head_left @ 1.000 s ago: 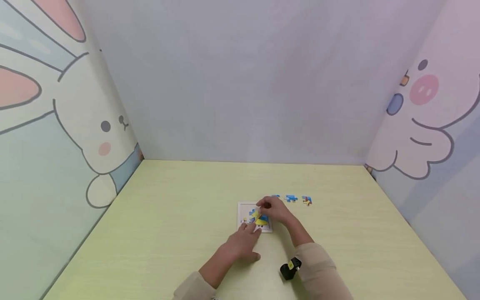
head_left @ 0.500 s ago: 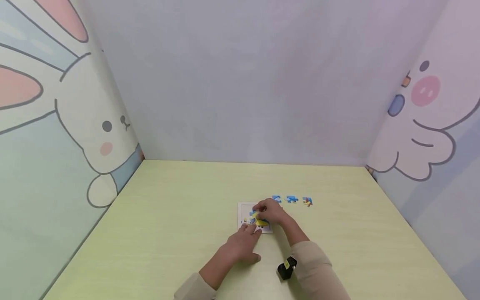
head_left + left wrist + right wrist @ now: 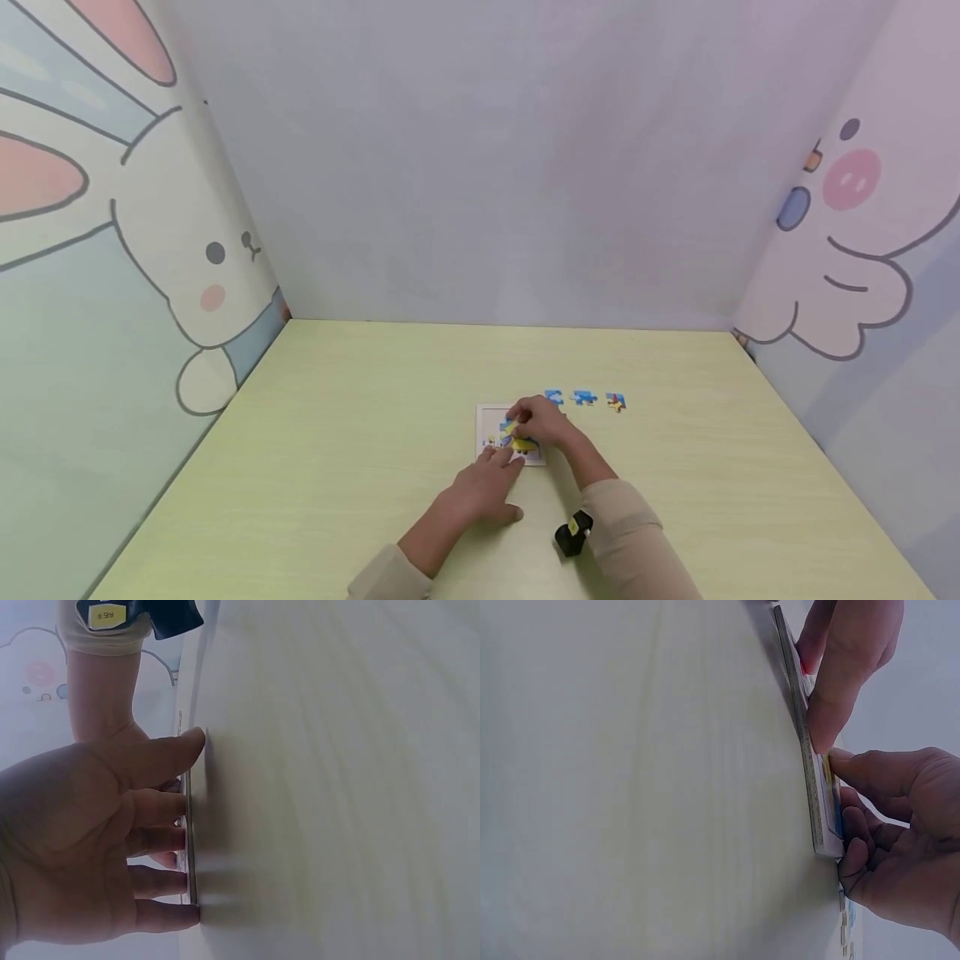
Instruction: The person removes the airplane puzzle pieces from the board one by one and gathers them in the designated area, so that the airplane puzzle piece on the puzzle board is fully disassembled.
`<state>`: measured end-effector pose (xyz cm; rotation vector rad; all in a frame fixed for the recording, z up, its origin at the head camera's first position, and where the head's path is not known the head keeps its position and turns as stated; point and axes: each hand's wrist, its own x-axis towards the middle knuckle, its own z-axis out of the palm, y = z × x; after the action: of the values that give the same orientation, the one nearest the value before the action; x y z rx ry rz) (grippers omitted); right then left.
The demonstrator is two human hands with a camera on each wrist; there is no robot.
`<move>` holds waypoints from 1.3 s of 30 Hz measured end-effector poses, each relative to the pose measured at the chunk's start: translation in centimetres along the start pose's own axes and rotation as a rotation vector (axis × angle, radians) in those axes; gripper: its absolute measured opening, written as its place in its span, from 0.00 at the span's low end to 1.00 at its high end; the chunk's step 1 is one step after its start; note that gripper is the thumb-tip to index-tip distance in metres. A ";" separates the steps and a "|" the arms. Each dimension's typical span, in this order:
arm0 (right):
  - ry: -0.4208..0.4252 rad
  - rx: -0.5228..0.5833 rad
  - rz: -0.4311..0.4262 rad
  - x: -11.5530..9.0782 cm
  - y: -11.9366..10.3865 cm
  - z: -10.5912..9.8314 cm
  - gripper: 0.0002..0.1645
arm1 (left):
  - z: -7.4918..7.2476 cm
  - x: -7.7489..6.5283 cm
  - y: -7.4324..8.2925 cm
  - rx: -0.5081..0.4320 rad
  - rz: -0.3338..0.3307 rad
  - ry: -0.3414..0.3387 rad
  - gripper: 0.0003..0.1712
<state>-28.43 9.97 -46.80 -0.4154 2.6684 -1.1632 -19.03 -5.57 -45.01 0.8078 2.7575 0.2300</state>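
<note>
A small square jigsaw board (image 3: 487, 412) with a white frame lies on the table, partly filled with blue and yellow pieces. My left hand (image 3: 483, 487) rests its straight fingers on the board's near edge, thumb spread to the side. Over the board's right side, my right hand (image 3: 545, 421) bends its thumb and index finger about a jigsaw piece (image 3: 512, 431), at the picture's surface. In the right wrist view the right thumb (image 3: 855, 766) touches the picture, while the fingers curl beyond it. The piece's outline is mostly hidden by the fingers.
Three loose jigsaw pieces stand in a row behind the right hand: one blue (image 3: 553, 397), one blue and white (image 3: 583, 397), one with red and yellow (image 3: 616, 402). A black wrist camera (image 3: 573, 533) sits at the right sleeve. A pale wall (image 3: 510, 167) closes the table's back.
The right hand has moved slightly down onto the board and lowered its fingers to the picture, uncovering the leftmost loose piece. The left hand stays on the near edge.
</note>
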 end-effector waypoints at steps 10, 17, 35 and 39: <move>0.007 0.063 -0.001 0.2 0.1 0.0 0.10 | -0.3 -0.1 0.1 -0.020 -0.008 0.005 0.41; 0.012 0.017 -0.014 0.4 -0.1 0.0 0.11 | -0.3 -0.1 0.1 -0.043 -0.016 -0.008 0.40; 0.042 0.057 0.027 0.3 -0.2 0.1 0.12 | -0.3 -0.1 0.0 -0.023 -0.003 0.002 0.41; 0.037 0.074 0.040 0.3 -0.2 0.1 0.12 | -0.2 0.0 0.0 -0.019 0.000 0.004 0.41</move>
<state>-28.65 9.67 -46.74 -0.3297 2.6418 -1.2651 -19.10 -5.63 -44.82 0.8033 2.7544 0.2582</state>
